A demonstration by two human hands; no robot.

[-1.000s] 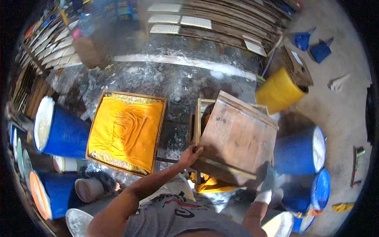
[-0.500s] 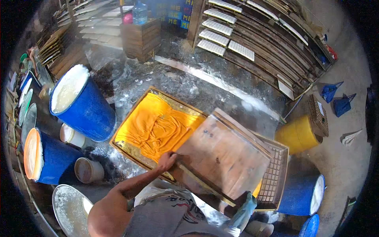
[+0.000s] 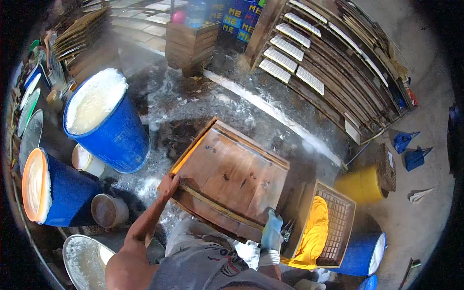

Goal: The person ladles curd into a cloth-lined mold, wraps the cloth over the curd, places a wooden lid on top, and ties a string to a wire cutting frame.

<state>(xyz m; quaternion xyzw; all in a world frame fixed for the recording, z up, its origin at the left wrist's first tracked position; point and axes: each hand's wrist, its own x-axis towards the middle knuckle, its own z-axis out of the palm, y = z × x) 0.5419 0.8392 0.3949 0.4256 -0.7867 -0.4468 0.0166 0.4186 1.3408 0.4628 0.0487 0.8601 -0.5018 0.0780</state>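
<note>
A broad wooden board [image 3: 232, 169] with raised battens lies over the left frame, where an orange-yellow strip of cloth [image 3: 191, 153] shows along one edge. My left hand [image 3: 170, 184], bare, is closed round the board's near left corner. My right hand [image 3: 272, 229], in a pale blue-green glove, grips its near right corner. To the right of that glove, a bunched yellow cloth [image 3: 313, 232] hangs over the near left side of a wooden-framed grid tray [image 3: 337, 227]. The board hides most of what is beneath it.
Blue barrels [image 3: 108, 125] of white, frothy material stand at left, near small buckets [image 3: 110, 210] and a round metal basin [image 3: 82, 258]. A yellow barrel [image 3: 360, 186] stands at right. A rack [image 3: 333, 63] holding white grid slabs is at the back. The floor [image 3: 169, 104] is wet.
The board has moved left, off the grid tray and over the left frame, covering most of its orange cloth. Both hands moved left with it. The yellow cloth in the grid tray is now exposed.
</note>
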